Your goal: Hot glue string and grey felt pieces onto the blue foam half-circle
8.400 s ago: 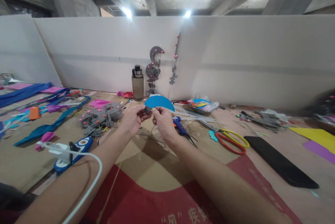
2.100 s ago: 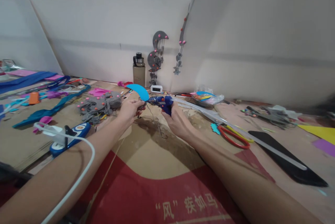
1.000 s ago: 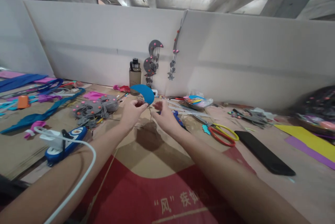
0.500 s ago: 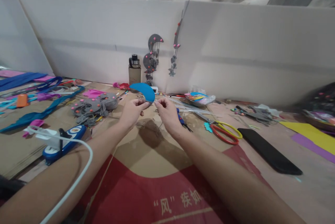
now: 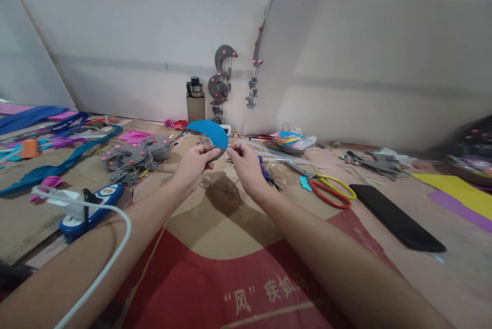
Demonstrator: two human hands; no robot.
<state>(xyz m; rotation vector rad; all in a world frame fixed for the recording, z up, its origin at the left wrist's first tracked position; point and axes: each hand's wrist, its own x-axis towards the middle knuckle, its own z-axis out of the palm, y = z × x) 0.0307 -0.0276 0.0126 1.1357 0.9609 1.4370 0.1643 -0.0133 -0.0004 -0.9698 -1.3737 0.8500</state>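
A blue crescent-shaped piece (image 5: 210, 131), flat like felt or craft foam, is held up over the middle of the table. My left hand (image 5: 197, 165) pinches its lower edge between thumb and fingers. At the crescent's lower right tip, my right hand (image 5: 246, 164) is closed in a pinch, its fingertips touching that tip. Whether a thread or something else small sits between the right fingertips is too fine to make out. Both forearms reach in from the bottom of the view, and the cardboard (image 5: 207, 226) lies beneath my hands.
Scissors (image 5: 332, 190) and a black phone-like slab (image 5: 395, 216) lie to the right. A blue-and-white glue gun (image 5: 92, 211) with a white cable (image 5: 125, 231) is at left, near grey felt pieces (image 5: 134, 157). A bottle (image 5: 196, 103) stands at the back by grey hanging ornaments (image 5: 221, 78).
My view has shifted slightly, so the background sits a little higher and further left. The crescent stays in my hands, its face turned slightly more towards me.
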